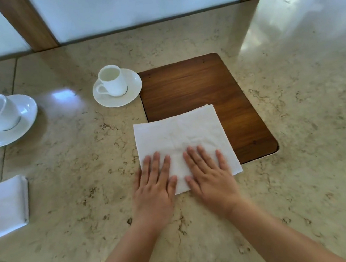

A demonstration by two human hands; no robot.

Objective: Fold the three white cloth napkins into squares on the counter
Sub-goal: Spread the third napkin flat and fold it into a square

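Observation:
A white cloth napkin (179, 133), folded into a square of several layers, lies flat in the middle of the beige marble counter (76, 187), its far right part over a wooden inlay. My left hand (154, 187) rests palm down on the napkin's near left corner with fingers spread. My right hand (210, 173) presses flat on the near right part, fingers apart. A second folded white napkin (1, 206) lies at the left edge of the view, partly cut off.
A dark wooden panel (192, 84) is set into the counter behind the napkin. A small white cup on a saucer (115, 87) stands at its left edge. A larger cup and saucer (1, 120) sit far left. Frosted panels with wooden posts line the back.

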